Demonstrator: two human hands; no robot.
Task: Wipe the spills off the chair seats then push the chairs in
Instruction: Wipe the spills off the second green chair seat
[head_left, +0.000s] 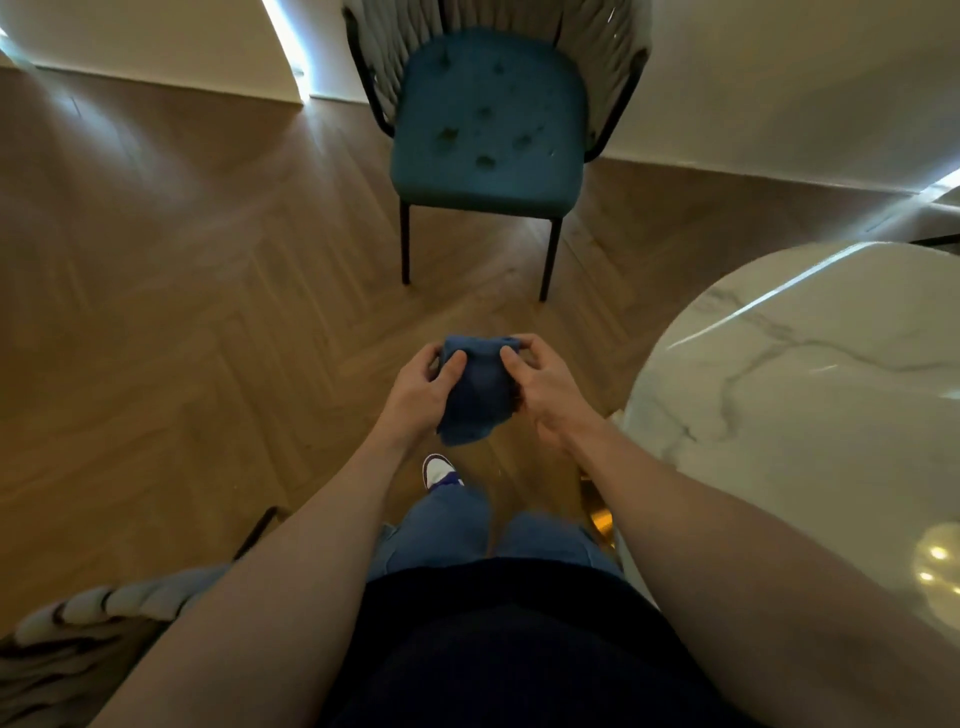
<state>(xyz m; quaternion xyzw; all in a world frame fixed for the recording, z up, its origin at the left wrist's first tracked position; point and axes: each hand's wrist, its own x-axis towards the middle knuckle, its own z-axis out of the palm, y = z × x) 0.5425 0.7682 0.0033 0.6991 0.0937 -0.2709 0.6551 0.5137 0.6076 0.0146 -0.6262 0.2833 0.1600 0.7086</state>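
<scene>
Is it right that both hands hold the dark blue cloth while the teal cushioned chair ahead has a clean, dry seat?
Not quite. The head view shows dark wet spots across the teal cushioned chair seat. Left hand and right hand do hold the dark blue cloth.

Legible text, labels, brands, numbers, signs: none on any item in view; no readable markings found.

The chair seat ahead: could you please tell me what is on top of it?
Several dark wet spots lie scattered across the teal seat; nothing else lies on it.
</scene>
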